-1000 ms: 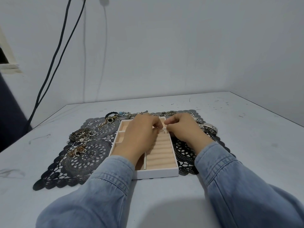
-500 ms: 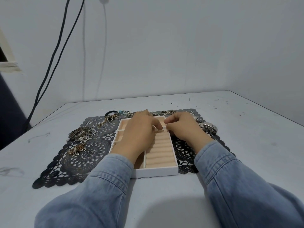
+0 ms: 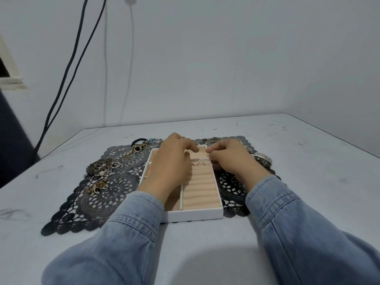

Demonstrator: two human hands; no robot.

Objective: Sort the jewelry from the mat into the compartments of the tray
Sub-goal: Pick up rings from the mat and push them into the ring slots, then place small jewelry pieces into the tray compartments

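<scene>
White tray (image 3: 193, 214) lies on the black lace mat (image 3: 107, 194). One ring (image 3: 201, 163) stands at the far end of the ring rolls. Left hand (image 3: 170, 167) and right hand (image 3: 231, 159) hover beside it, fingers curled; any pinch cannot be told.

Black lace, peach lining, blue denim.
Black doily-cut mat (image 3: 102, 202); white tray (image 3: 193, 215), peach inside; silver ring (image 3: 201, 163); gold-and-silver jewelry heap (image 3: 102, 167) at 9 o'clock; light-blue denim sleeves (image 3: 131, 223).

Two hands are in view, the left hand (image 3: 170, 161) and the right hand (image 3: 230, 159). Under them are one tray (image 3: 195, 215) and one mat (image 3: 98, 202). One ring (image 3: 201, 163) stands between the hands. Left of the left hand lie two jewelry piles, the farther heap (image 3: 102, 166) and the nearer heap (image 3: 96, 187), plus one bead bracelet (image 3: 136, 141). One watch (image 3: 262, 159) lies right of the right hand.
</scene>
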